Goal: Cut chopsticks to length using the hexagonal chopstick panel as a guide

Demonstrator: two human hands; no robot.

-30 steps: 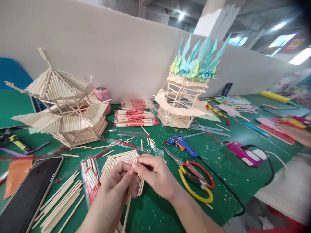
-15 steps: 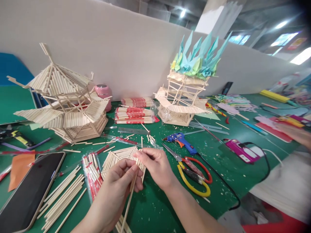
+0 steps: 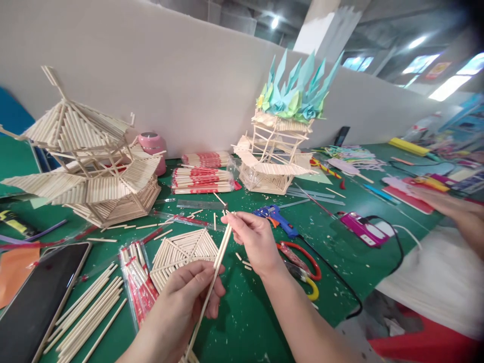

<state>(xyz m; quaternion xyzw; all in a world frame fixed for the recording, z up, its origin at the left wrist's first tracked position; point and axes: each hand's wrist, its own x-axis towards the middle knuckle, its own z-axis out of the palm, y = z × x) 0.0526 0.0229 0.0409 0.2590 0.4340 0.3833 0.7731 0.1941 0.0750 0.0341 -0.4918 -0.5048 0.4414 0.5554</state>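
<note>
Pinching wooden sticks point(image 3: 223, 247), the left hand point(image 3: 192, 287) clamps them midway, the right hand point(image 3: 259, 244) (clamped too) at their upper end.

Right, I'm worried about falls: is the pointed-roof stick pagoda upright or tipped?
Upright: the pagoda rests on its base on the green table, pointed roof uppermost.

Dark phone point(image 3: 45, 297) just beside orange paper point(image 3: 17, 272), pink canister point(image 3: 152, 146) (dark-topped) before a pale partition point(image 3: 151, 65), magenta box point(image 3: 358, 228)

From my head, the camera looked forward and down, near above my left hand point(image 3: 186, 290) and right hand point(image 3: 257, 244).
</note>
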